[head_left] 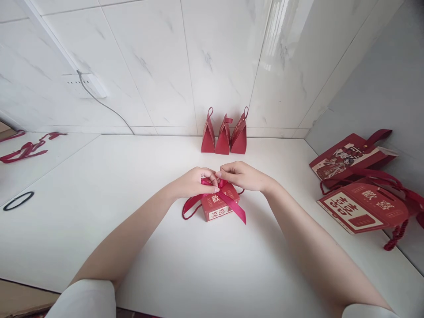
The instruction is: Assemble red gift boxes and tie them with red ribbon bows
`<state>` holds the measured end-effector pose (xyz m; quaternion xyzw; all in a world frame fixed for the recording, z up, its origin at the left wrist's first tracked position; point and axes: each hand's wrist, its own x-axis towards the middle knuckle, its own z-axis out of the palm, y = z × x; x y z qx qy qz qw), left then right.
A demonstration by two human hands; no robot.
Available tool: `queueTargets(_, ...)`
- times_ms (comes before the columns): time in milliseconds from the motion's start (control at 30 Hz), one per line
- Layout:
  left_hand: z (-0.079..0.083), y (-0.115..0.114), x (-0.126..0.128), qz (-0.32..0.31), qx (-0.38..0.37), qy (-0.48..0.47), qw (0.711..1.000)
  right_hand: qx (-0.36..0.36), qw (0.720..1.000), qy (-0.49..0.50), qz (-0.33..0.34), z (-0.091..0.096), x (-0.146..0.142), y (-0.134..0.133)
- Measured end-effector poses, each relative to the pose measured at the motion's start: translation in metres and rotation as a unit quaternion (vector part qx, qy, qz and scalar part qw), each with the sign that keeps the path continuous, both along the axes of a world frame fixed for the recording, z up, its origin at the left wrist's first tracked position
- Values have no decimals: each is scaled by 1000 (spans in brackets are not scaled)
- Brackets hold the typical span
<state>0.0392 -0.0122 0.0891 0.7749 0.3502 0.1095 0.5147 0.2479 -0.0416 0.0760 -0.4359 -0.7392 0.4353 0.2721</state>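
Observation:
A small red gift box (217, 206) with printed characters sits on the white table (132, 185), in the middle. A red satin ribbon (232, 204) runs over its top, with its tails trailing off to the left and to the front right. My left hand (195, 182) rests on the box top with fingers pinched on the ribbon. My right hand (240, 174) pinches the ribbon from the other side, its fingertips meeting the left hand's above the box.
Three red pointed gift boxes (224, 134) stand against the tiled wall at the back. Flat red bags with cord handles (362, 205) lie at the right. Loose red ribbons (24, 150) and a black hair tie (18, 200) lie at the left. A cable hangs from a wall socket (88, 84).

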Motion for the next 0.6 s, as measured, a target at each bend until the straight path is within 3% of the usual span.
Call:
queueTargets(133,19,-3,-7,-21,-46,13,999,9,1000,-4,-11,2,0,-1)
queueTargets(300,42,1,-22,15,28,-14,999,-2,999,-2,-52,11,9,-5)
queueTargets(467,44,9,-35,42,5,-2,999,-13,998,-18,-66,24,24,-10)
queueTargets(600,38,15,-38,10,-24,-2,1000,-93,996,-8,6,21,29,-6)
